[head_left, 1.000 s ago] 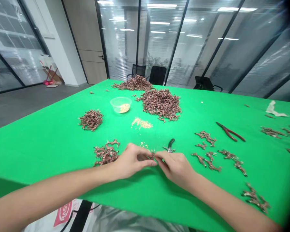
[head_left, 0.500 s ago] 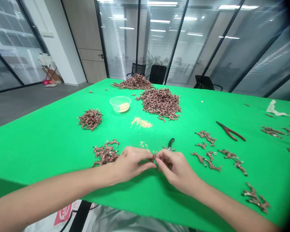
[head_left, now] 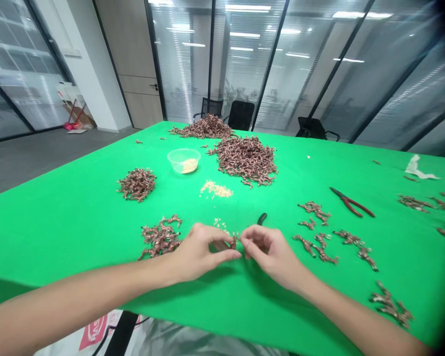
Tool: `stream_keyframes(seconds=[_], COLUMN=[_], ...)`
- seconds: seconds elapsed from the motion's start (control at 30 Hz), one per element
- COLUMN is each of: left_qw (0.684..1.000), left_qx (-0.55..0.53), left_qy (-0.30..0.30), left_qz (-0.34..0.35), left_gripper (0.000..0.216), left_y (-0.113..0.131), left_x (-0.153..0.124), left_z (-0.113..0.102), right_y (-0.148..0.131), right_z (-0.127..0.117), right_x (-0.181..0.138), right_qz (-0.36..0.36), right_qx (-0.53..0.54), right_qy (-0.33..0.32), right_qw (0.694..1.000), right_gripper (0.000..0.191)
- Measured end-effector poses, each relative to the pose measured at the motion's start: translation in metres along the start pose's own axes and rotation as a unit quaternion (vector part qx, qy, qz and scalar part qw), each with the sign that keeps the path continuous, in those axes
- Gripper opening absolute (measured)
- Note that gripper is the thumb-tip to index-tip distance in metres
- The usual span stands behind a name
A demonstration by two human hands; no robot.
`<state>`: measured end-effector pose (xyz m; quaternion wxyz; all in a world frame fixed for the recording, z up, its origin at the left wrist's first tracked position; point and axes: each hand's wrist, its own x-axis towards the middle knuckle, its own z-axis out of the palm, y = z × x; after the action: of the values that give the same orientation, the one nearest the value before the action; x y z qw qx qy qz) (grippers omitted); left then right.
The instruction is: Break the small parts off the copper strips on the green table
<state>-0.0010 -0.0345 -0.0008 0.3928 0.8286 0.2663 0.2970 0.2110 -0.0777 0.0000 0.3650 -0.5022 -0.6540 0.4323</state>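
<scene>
My left hand is closed, pinching a small brown horse-like figurine between thumb and fingertips, its thin legs pointing up. Just to the right, my right hand has thumb and forefinger pressed together close to the legs; anything in that pinch is too small to make out. Tiny pale pieces lie scattered behind the figurine. Behind my right hand shows a dark curved tool handle, the rest of it hidden. Left of my left hand lies a loose pile of figurines.
A clear bowl and a heap of pale pieces stand further back. Larger figurine heaps lie behind, another pile at left. To the right are red-handled pliers, several loose figurines and white crumpled tissue.
My right fingertips have drawn slightly up and apart from the left ones, leaving more of the figurine visible. My left hand stays nearly still, holding it.
</scene>
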Motion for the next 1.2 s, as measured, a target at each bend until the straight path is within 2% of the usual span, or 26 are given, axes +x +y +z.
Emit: stream_keyframes(seconds=[0.07, 0.17, 0.33, 0.5, 0.6, 0.7, 0.83, 0.93, 1.07, 1.2], left_qw=[0.996, 0.991, 0.988, 0.987, 0.990, 0.995, 0.999, 0.988, 0.967, 0.935], left_qx=[-0.042, -0.073, -0.098, -0.101, -0.090, -0.060, 0.029, 0.112, 0.175, 0.213], left_qy=[0.009, 0.010, -0.005, -0.014, -0.015, -0.013, -0.010, 0.001, 0.033, 0.066], left_qz=[-0.074, -0.116, -0.118, -0.123, -0.109, -0.075, 0.023, 0.102, 0.183, 0.274], left_gripper=[0.029, 0.035, 0.035, 0.037, 0.036, 0.032, 0.024, 0.022, 0.021, 0.017], left_y=[0.001, 0.001, 0.003, 0.002, 0.002, 0.002, -0.002, -0.010, -0.020, -0.023], left_x=[0.001, 0.003, 0.003, 0.002, 0.001, 0.001, 0.001, 0.000, -0.001, 0.000], left_z=[0.000, 0.001, 0.001, 0.003, 0.004, 0.003, 0.001, 0.002, 0.004, 0.004], right_y=[0.005, 0.012, 0.020, 0.020, 0.020, 0.015, 0.004, -0.002, -0.003, -0.003], right_z=[0.000, 0.000, 0.003, 0.003, 0.004, 0.006, 0.008, 0.008, 0.008, 0.005], right_x=[-0.001, -0.002, -0.002, 0.001, 0.000, -0.003, -0.005, -0.006, -0.003, -0.001], right_qz=[-0.108, -0.203, -0.282, -0.307, -0.279, -0.235, -0.141, -0.063, 0.031, 0.136], right_qx=[-0.123, -0.216, -0.276, -0.306, -0.310, -0.269, -0.163, -0.078, 0.030, 0.162], right_qy=[0.051, 0.065, 0.057, 0.060, 0.043, 0.032, 0.010, -0.018, -0.043, -0.108], right_qw=[0.985, 0.953, 0.917, 0.899, 0.908, 0.933, 0.976, 0.995, 0.998, 0.971], right_gripper=[0.017, 0.012, 0.012, 0.010, 0.010, 0.011, 0.017, 0.020, 0.027, 0.034])
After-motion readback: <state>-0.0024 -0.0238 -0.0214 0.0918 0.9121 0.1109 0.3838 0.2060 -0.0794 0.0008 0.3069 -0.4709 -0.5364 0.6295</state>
